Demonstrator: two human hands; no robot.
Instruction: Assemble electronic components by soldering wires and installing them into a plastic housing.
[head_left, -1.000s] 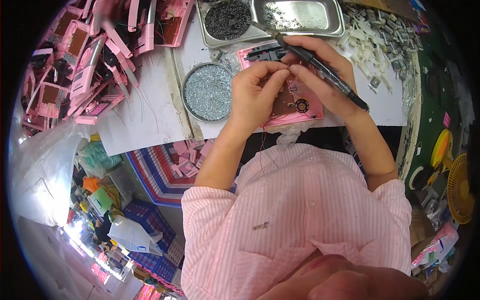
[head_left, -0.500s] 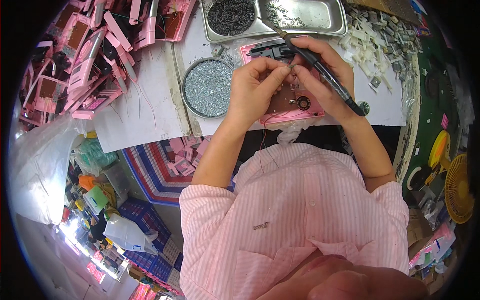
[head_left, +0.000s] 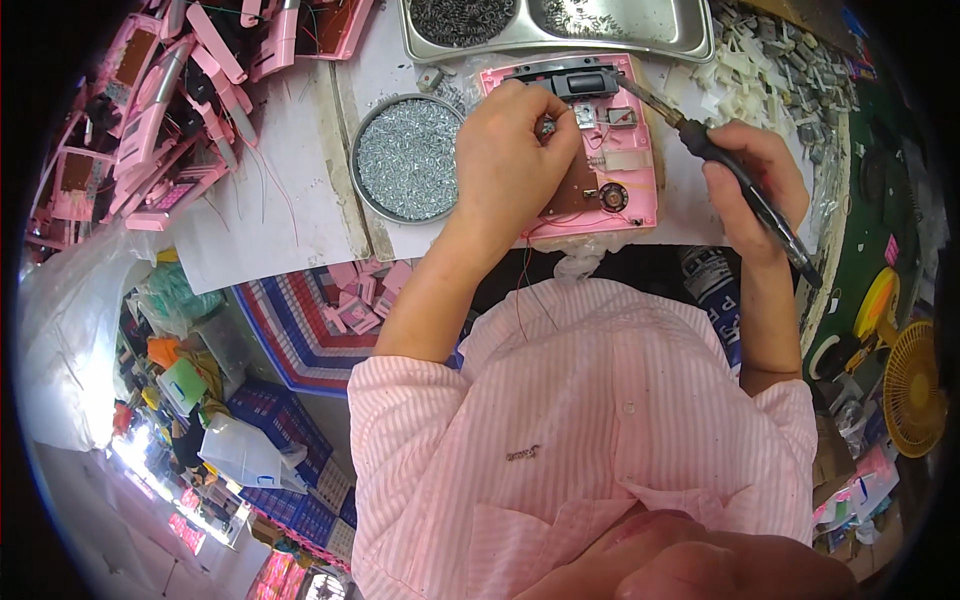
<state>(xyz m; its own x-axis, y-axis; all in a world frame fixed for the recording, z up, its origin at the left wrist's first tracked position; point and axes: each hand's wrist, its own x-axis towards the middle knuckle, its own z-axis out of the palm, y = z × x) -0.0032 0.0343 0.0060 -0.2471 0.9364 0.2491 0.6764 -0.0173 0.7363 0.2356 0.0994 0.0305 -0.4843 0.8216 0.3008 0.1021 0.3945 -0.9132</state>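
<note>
In front of me lies an open pink plastic case (head_left: pixel 646 190) with a brown board (head_left: pixel 568 196), a round black part (head_left: pixel 613 198) and thin wires inside. A black plastic part (head_left: pixel 585 84) sits across its far end. Over the case's left side my left hand (head_left: pixel 515 150) is closed, thumb against fingers; what it pinches is small and mostly hidden. To the right of the case my right hand (head_left: pixel 755 185) grips a soldering iron (head_left: pixel 745 180) by its black handle. The iron's thin metal tip points far left, close to the black plastic part.
Left of the case stands a round dish (head_left: pixel 408 160) of small silvery screws. A steel tray (head_left: pixel 560 48) with dark springs lies beyond. Pink casings (head_left: pixel 160 120) pile up at far left, white and grey parts (head_left: pixel 755 75) at far right. A basket (head_left: pixel 290 330) sits below the table.
My hands have moved apart. The right hand has gone right and nearer to me with the soldering iron; the left stays over the case, uncovering more of its inside.
</note>
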